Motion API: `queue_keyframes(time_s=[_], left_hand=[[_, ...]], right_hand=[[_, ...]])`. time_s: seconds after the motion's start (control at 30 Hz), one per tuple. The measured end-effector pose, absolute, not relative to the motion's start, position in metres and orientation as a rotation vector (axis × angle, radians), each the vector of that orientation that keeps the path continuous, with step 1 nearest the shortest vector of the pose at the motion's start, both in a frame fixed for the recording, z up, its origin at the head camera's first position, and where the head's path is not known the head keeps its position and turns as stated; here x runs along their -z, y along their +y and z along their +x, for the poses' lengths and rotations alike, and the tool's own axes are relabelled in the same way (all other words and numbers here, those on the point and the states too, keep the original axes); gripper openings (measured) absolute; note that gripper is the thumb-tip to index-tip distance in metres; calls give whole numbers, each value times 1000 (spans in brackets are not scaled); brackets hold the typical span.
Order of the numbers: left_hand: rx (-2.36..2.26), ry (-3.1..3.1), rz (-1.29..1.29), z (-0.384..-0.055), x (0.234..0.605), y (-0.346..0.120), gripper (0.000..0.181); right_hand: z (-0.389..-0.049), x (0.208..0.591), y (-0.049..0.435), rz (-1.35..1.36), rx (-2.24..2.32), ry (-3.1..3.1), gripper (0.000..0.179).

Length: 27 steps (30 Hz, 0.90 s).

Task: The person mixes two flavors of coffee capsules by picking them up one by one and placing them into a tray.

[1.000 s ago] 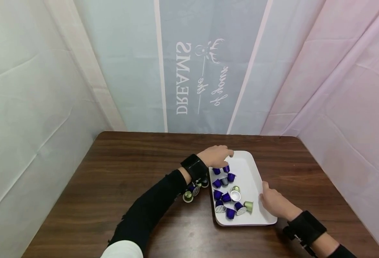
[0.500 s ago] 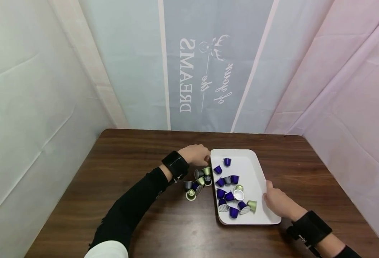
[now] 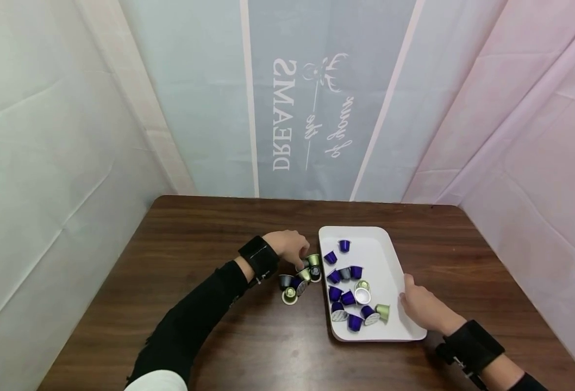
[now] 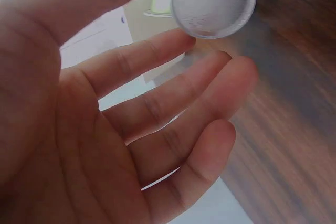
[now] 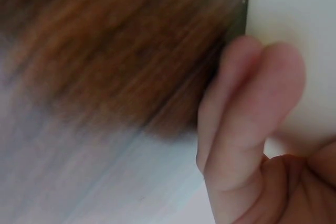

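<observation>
My left hand [image 3: 287, 244] is over a small pile of coffee capsules at the tray's left side. In the left wrist view its thumb and forefinger are spread, and a silver-lidded capsule [image 4: 212, 3] shows right by the fingertips. In the pile are a green capsule [image 3: 313, 260], a black one [image 3: 315, 272] and a grey one [image 3: 285, 281]. My right hand [image 3: 426, 305] grips the right rim of a white tray [image 3: 377, 244], thumb on the inner side. On the tray lie several blue capsules [image 3: 354, 322], a green capsule [image 3: 382, 311] and a grey one [image 3: 345, 273].
The tray stands on a dark wooden table [image 3: 219, 233], right of the middle. A hanging cloth [image 3: 302, 108] with printed words rises behind the table, and pale cloth walls [image 3: 72, 163] flank it. The loose pile sits close against the tray's left wall.
My left hand has gone from above the tray's far left corner leftward, then down toward the loose capsules. A blue capsule now lies near the tray's far end. My right hand keeps its grip.
</observation>
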<state>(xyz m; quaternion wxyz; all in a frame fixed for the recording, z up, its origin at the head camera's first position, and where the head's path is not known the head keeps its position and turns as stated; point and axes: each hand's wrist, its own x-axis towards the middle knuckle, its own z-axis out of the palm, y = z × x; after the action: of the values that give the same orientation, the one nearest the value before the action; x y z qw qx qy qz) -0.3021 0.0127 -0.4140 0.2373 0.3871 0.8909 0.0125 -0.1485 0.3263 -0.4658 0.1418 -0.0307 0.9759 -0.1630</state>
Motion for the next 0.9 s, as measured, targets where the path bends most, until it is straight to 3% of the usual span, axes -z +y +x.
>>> queue_keyframes(time_s=[0.67,0.9], left_hand=[[-45,2445,1061,-302,428,19,8],[-28,2452,1049,-303,430,19,22]], right_hand=[[-148,467,326,-111,478,2825,48],[-148,467,327,-98,460,2823,49]])
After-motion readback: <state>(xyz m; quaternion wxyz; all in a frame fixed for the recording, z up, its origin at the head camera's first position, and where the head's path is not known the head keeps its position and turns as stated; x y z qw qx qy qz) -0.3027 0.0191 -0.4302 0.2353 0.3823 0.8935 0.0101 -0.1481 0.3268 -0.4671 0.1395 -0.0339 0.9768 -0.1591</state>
